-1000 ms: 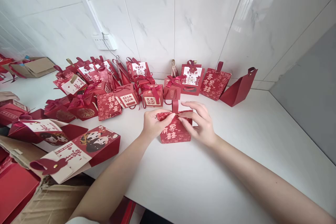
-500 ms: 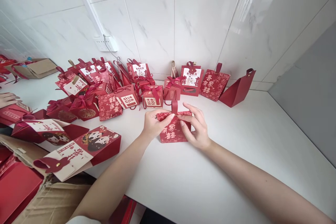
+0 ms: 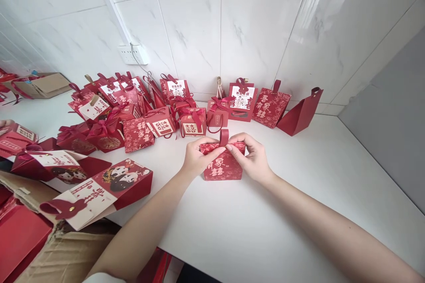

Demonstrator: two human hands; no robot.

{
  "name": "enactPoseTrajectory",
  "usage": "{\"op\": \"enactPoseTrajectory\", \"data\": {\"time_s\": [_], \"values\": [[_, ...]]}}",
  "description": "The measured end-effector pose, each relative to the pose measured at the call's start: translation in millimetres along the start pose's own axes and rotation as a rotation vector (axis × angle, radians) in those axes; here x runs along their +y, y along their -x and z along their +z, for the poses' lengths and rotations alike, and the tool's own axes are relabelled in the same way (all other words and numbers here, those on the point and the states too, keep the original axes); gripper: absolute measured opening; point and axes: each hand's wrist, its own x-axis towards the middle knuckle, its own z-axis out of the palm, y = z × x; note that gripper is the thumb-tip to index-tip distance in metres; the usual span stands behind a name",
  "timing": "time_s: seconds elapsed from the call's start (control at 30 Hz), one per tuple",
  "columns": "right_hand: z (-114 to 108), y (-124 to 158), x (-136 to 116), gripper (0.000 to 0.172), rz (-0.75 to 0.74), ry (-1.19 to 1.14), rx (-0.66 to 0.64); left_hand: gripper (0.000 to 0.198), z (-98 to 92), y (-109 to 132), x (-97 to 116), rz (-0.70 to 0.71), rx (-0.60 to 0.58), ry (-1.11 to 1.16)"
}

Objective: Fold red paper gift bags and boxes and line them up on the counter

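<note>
Both hands pinch the top of a small red gift box (image 3: 222, 166) printed with Chinese characters, standing on the white table (image 3: 265, 225) near its middle. The left hand (image 3: 195, 157) and right hand (image 3: 254, 157) each hold a narrow grip on the folded upper edge, either side of the upright red tab (image 3: 223, 137). Finished red boxes (image 3: 159, 110) crowd the tiled wall (image 3: 232, 22) behind; a cardboard carton (image 3: 66, 252) sits lower left.

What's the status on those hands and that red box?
Left hand, right hand pinching small red patterned paper gift box at its top. Box upright on white table. Nothing obstructing.
</note>
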Motion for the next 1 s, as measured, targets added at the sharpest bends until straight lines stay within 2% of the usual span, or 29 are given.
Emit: {"op": "enactPoseTrajectory", "data": {"time_s": [0.3, 0.53, 0.73, 0.87, 0.93, 1.0], "values": [[9.5, 7.6, 6.3, 0.008, -0.054, 0.038, 0.055, 0.020, 3.9, -0.5, -1.3, -0.052, 0.025, 0.025], [7.9, 7.8, 10.2, 0.008, -0.046, 0.015, -0.004, 0.021, 1.4, -0.6, 2.1, -0.042, -0.021, 0.050], [7.9, 7.7, 10.5, 0.011, -0.031, -0.016, -0.020, 0.021, 5.0, 1.0, 1.6, -0.033, -0.007, 0.069], [-0.7, -2.5, -7.0, 0.008, -0.032, -0.051, 0.000, 0.021, 5.3, -0.9, -0.8, -0.099, -0.007, 0.133], [-11.4, -9.7, -24.9, 0.008, -0.051, -0.134, 0.083, 0.023, 5.1, -2.6, -2.7, -0.143, 0.017, 0.156], [-25.5, -15.8, -46.2, 0.009, -0.053, -0.257, 0.103, 0.025, 4.9, -4.0, -4.3, -0.162, 0.046, 0.162]]}}
